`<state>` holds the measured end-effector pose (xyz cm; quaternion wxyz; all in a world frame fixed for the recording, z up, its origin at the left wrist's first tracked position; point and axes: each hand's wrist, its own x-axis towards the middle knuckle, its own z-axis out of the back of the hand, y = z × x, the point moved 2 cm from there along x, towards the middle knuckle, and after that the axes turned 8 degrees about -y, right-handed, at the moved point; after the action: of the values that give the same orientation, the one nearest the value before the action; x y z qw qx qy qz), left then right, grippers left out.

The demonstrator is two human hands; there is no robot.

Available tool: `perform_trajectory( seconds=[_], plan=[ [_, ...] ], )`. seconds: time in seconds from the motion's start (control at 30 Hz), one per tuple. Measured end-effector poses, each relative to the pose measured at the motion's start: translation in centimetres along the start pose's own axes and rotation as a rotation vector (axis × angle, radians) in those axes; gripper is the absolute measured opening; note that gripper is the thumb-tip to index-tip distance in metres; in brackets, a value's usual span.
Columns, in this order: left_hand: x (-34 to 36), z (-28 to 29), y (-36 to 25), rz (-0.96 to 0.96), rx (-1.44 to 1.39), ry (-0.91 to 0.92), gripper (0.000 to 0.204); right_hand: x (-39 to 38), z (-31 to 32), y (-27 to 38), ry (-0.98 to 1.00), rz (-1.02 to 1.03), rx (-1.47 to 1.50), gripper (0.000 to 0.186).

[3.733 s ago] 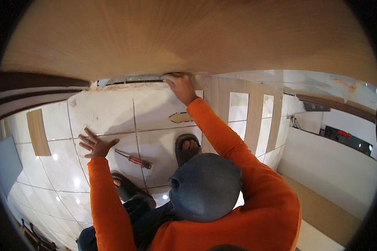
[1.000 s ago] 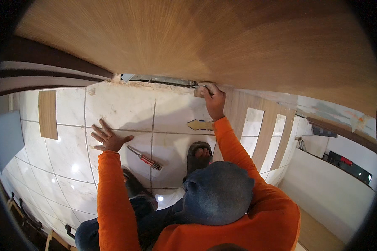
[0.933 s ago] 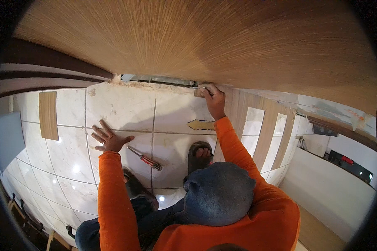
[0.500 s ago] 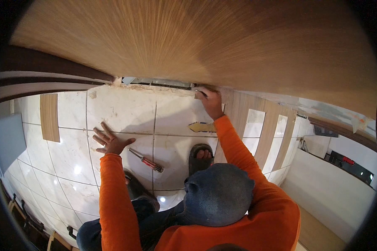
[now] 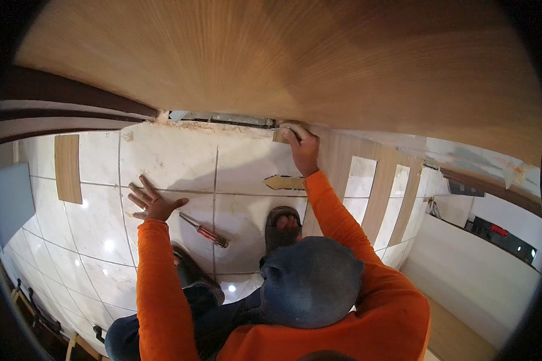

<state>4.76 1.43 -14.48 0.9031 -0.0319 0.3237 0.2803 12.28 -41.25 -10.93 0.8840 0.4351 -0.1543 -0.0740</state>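
- Resting left hand [image 5: 153,204] flat on tiled floor [image 5: 168,155], with widely splayed grip, just beside the screwdriver [image 5: 209,233]
- Holding right hand [image 5: 304,150] at the right end of the slot [image 5: 229,121] below the wood panel [image 5: 253,60]
- Hard to make out anything inside the curled right grip
- Covering one end of the yellow arrow [image 5: 283,182] with the orange sleeve [image 5: 337,212]

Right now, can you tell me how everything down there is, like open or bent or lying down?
Left hand, open, fingers spread on the tiles.
Right hand, fingers bent; can't tell if it holds something.
Wooden panel, gap showing along its lower edge.
Screwdriver, lying loose.
Arrow, flat, pointing left.
Sandals, worn.
Tiles, dirty in places.
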Motion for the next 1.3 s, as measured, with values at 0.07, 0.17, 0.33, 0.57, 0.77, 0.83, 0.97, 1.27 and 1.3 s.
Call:
perform_trajectory(
  seconds=[0.07,0.17,0.33,0.57,0.77,0.83,0.97,1.27,1.3],
  plan=[
    [0.0,-0.1,0.0,-0.012,-0.004,-0.019,0.168,-0.9,-0.1,-1.4,0.006,-0.168,0.118,0.022],
    [0.0,-0.1,-0.5,-0.024,-0.016,-0.004,0.168,-0.1,-0.2,-2.9,0.017,-0.149,0.178,0.022],
    [-0.1,0.0,-0.6,-0.021,-0.02,-0.011,0.168,0.1,-0.5,-3.2,0.146,-0.095,0.066,0.028],
    [0.0,-0.1,0.0,-0.006,0.001,0.01,0.167,0.1,-1.0,-1.1,0.166,0.016,-0.046,0.021],
    [0.2,-0.3,-1.3,-0.038,0.019,0.006,0.167,1.0,-5.5,0.2,0.252,0.441,-0.514,0.02],
    [0.1,-0.5,-1.1,-0.022,0.017,0.007,0.167,1.4,-7.1,2.4,0.378,0.404,-0.613,0.019],
    [-0.6,0.4,-0.1,0.021,0.051,-0.003,0.165,0.8,-5.5,3.3,0.178,0.381,-0.374,0.017],
    [0.5,-1.6,0.2,-0.048,-0.018,-0.091,0.165,0.6,0.2,-0.8,0.059,-0.017,0.05,0.017],
    [0.9,-1.9,0.7,-0.068,-0.038,-0.15,0.166,0.6,0.1,-0.6,0.099,0.02,0.03,0.018]
  ],
)
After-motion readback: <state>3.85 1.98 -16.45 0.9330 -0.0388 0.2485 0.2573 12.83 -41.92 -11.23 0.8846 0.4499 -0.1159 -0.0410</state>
